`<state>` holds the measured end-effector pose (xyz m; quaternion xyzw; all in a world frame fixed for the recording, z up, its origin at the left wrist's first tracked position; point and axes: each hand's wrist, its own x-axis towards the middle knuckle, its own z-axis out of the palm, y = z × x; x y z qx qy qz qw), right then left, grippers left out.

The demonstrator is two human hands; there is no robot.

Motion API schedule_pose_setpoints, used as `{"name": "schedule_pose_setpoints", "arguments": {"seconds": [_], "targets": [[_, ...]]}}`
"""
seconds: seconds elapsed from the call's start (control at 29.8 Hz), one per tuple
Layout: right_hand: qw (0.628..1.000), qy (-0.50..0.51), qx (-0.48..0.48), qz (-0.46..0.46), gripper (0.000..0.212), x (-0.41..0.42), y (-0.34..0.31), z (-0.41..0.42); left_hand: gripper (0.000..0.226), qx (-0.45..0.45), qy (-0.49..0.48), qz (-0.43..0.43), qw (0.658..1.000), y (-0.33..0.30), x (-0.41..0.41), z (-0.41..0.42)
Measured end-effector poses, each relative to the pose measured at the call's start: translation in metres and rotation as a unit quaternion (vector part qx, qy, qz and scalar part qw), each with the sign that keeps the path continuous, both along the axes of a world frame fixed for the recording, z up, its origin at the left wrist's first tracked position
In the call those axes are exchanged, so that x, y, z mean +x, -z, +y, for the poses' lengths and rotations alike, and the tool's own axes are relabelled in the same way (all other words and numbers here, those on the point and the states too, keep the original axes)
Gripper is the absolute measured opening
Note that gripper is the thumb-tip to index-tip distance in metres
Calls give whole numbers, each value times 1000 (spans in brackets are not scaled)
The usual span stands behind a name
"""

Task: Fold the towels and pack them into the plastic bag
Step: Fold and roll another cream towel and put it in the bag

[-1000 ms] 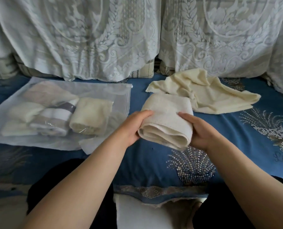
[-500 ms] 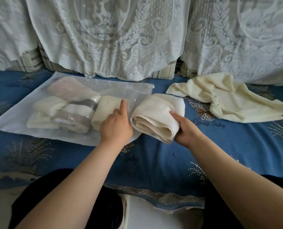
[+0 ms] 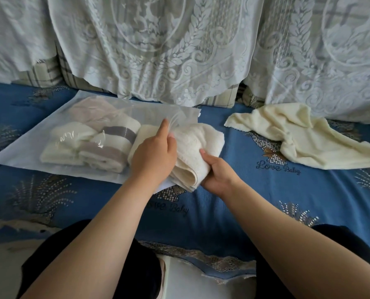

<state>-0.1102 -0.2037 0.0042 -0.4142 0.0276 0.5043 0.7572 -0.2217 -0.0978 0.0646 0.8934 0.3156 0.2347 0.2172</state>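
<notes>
While the bag's mouth is held up, the folded towel [image 3: 198, 147] should go in fold-first and low, so its layers do not catch the film. The left hand [image 3: 152, 156] pinches the upper film of the plastic bag [image 3: 50, 134] and lifts it; the right hand [image 3: 219, 172] grips the towel's near end, fingers curled round it. Between both hands, the towel sits at the opening. An unfolded towel [image 3: 305, 137] lies beyond the right hand.

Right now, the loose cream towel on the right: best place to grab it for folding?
Take the unfolded cream towel by its near-left corner, coming from the left and above. That corner lies flat and exposed on the blue bedspread, while the middle is bunched into ridges. Judgement only; the far edge looks tucked against the lace curtain.
</notes>
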Motion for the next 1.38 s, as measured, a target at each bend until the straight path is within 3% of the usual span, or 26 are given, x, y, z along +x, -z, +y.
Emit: {"name": "schedule_pose_setpoints", "arguments": {"seconds": [0.2, 0.34, 0.4, 0.47, 0.64, 0.81, 0.91, 1.01, 1.07, 1.14, 1.21, 1.38], "targets": [[995, -35, -75, -59, 33, 3, -18, 14, 52, -9, 6, 6, 1000, -10, -13, -2], [963, -51, -172, -200, 33, 7, -28, 7, 59, 44, -2, -45, 998, -12, -10, 6], [956, -56, -188, -217, 27, 10, -33, -1, 61, 46, 11, -71, 996, -14, -7, 9], [976, -66, -152, -141, 21, 11, -38, -7, 52, 67, 19, -108, 992, -16, -6, 9], [998, 7, 55, 6, 39, 12, -36, -3, 20, 103, 28, -148, 983, -15, -10, 7], [1000, -15, -4, 0, 29, 5, -10, 13, 22, 77, 48, -159, 983, -13, -14, 10], [997, -54, 56, 1, 28, 0, -13, 28, 26, 50, 49, -186, 980, -13, -17, 10], [988, -101, 116, -16, 49, 0, -18, 51, 25, 26, 31, -221, 974, -16, -23, 8], [989, -119, 55, -73, 47, -1, -7, 66, 23, 15, 25, -223, 974, -16, -23, 9], [978, -99, -102, -154, 40, -1, 6, 72, 22, 17, 29, -195, 980, -13, -20, 10], [960, -87, -188, -190, 42, 2, 18, 70, 23, 40, 37, -162, 985, -8, -16, 10], [941, -199, -104, -252, 27, 12, 7, 59, 32, 51, 39, -147, 987, 0, -10, 7]]}}
